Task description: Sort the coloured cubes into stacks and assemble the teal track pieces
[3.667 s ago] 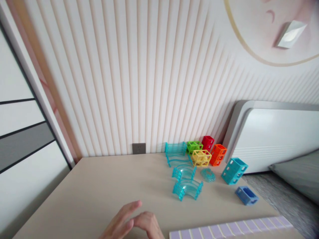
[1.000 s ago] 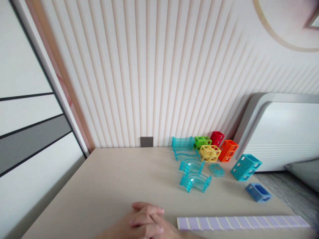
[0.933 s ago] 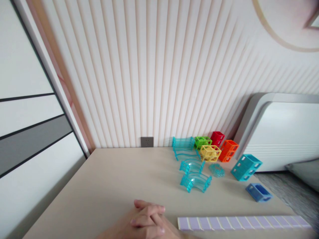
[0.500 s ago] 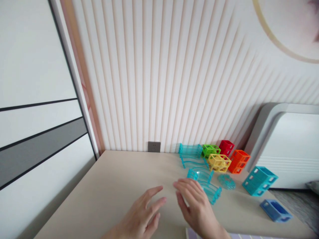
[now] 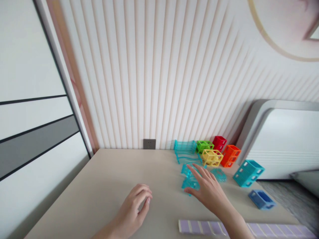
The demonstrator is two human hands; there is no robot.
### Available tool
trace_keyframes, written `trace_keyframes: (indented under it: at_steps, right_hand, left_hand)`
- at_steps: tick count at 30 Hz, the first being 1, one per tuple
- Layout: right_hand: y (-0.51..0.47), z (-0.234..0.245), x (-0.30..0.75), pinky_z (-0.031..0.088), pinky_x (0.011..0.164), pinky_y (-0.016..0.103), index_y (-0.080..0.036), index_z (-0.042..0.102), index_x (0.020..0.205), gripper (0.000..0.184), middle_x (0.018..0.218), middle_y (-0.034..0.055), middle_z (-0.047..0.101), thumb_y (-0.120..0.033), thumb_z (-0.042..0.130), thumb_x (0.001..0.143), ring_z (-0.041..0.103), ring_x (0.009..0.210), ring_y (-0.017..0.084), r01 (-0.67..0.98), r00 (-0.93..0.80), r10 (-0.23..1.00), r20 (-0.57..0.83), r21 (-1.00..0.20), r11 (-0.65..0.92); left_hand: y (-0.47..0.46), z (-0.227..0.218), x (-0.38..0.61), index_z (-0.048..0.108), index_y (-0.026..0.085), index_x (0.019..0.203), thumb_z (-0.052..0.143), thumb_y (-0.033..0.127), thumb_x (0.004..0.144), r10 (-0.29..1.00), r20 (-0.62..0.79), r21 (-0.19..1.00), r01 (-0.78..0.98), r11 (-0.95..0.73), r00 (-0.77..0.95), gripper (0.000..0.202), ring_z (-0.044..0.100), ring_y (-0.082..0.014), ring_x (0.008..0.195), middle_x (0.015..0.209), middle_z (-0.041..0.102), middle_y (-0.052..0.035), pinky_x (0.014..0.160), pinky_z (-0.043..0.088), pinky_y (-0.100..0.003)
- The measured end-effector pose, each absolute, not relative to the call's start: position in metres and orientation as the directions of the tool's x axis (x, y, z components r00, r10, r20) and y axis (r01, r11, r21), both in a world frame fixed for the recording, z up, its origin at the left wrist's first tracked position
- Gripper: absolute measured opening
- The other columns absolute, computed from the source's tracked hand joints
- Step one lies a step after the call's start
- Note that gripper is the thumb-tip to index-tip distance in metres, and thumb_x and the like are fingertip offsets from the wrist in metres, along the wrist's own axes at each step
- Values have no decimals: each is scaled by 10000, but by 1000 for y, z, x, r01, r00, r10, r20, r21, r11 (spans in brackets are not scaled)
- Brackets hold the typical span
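Beige table (image 5: 112,179), curved teal track (image 5: 188,183) beneath spread grip of right hand (image 5: 208,192)

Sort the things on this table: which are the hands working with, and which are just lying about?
In hand: right hand open over the curved teal track pieces; left hand on the table, holding nothing.
Lying about: straight teal tracks, teal disc, yellow block, green block, red block, orange block, teal block, blue block, purple strip.
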State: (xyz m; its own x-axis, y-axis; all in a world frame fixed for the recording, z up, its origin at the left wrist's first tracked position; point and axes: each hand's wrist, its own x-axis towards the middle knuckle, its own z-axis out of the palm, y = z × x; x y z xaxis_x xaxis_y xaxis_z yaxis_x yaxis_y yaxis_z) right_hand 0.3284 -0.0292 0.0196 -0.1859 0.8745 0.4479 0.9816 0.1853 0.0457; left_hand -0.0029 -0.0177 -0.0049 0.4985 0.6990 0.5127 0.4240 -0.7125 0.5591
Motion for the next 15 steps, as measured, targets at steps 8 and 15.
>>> trace_keyframes:
  at_steps: [8,15]
  right_hand:
    - [-35,25,322,395,1101,537,-303,565,1391,668,1491,140,500,-404,798,773,477,1360,346,981,-194,925,327,42,191]
    - [-39,30,312,297,1163,596,-271,654,1262,522,1516,133,479,-304,817,767,409,1419,351,977,-214,936,280,35,212]
  left_hand:
    - [-18,-4,-4,658,210,926,471,187,972,711,473,578,426,-696,520,193,657,-197,1025,964,697,-64,933,555,-324]
    - [-18,0,-3,661,206,906,478,189,966,700,481,584,402,-705,528,194,669,-191,995,942,705,-62,902,559,-302]
